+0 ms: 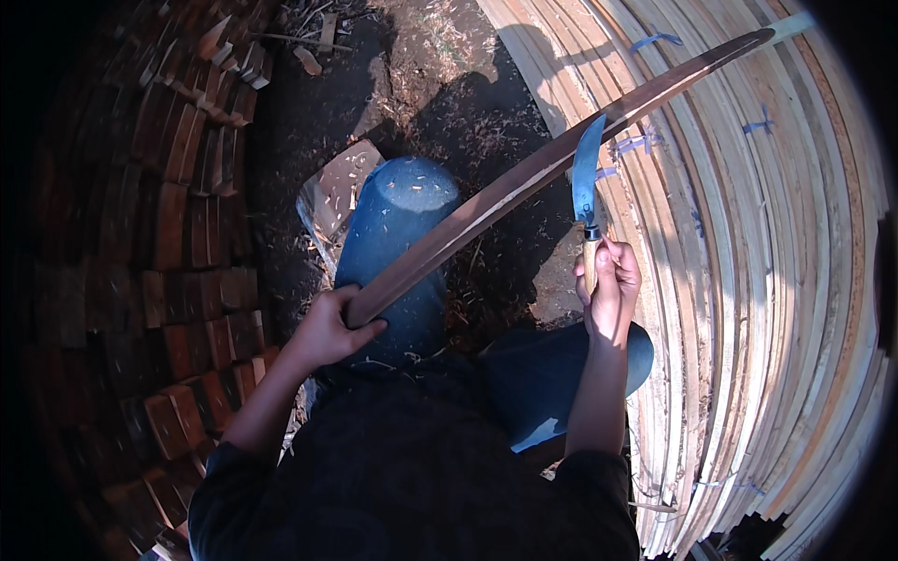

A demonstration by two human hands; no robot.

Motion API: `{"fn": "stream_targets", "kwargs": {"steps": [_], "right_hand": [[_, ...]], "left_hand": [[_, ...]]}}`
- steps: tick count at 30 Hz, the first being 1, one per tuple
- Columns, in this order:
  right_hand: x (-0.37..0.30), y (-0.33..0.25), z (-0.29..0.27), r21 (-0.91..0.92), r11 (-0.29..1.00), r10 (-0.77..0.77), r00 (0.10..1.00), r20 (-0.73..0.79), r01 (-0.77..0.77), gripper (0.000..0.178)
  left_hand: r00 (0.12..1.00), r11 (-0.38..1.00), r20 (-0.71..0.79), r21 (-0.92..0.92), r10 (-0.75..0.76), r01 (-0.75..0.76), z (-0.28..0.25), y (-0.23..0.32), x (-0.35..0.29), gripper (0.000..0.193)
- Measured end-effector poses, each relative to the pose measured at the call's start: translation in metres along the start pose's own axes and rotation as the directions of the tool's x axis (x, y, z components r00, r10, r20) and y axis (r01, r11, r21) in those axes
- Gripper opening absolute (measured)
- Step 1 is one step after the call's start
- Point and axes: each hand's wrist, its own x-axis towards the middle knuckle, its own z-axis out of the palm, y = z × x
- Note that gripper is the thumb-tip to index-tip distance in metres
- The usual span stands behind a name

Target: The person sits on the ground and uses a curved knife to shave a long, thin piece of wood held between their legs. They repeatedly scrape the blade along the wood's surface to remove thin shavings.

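My left hand [339, 327] is closed around the near end of a long reddish-brown wooden plank [486, 203]. From there the plank slants up and to the right across my knee, its far end over the pale strips. In my right hand [610, 283] is a knife [586, 173] with a broad, dark blade and a light wooden handle, its tip pointing up. The blade's upper part overlaps the plank's lower edge in view; whether it touches the wood I cannot tell.
Stacked brown wood blocks [178, 299] rise along the left. Long pale wooden strips [730, 280], some tied with blue bands, fill the right side. Wood shavings litter the dark ground [421, 56]. A flat brown board [340, 187] lies beside my jeans-covered knee [404, 215].
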Motion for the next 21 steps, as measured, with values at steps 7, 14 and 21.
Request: {"fn": "stream_targets", "kwargs": {"steps": [7, 14, 21], "right_hand": [[-0.003, 0.001, 0.003, -0.081, 0.995, -0.053, 0.996, 0.074, 0.058, 0.017], [-0.002, 0.009, -0.005, -0.247, 0.964, -0.068, 0.991, 0.113, 0.094, 0.018], [0.004, 0.013, -0.01, -0.327, 0.919, -0.19, 0.974, 0.124, 0.221, 0.019]], "left_hand": [[1.0, 1.0, 0.0, 0.005, -0.014, 0.014, -0.001, 0.0, -0.001, 0.033], [1.0, 1.0, -0.019, 0.013, 0.024, -0.024, -0.001, 0.001, 0.0, 0.033], [1.0, 1.0, -0.019, 0.017, 0.014, -0.014, 0.0, -0.001, 0.0, 0.033]]}}
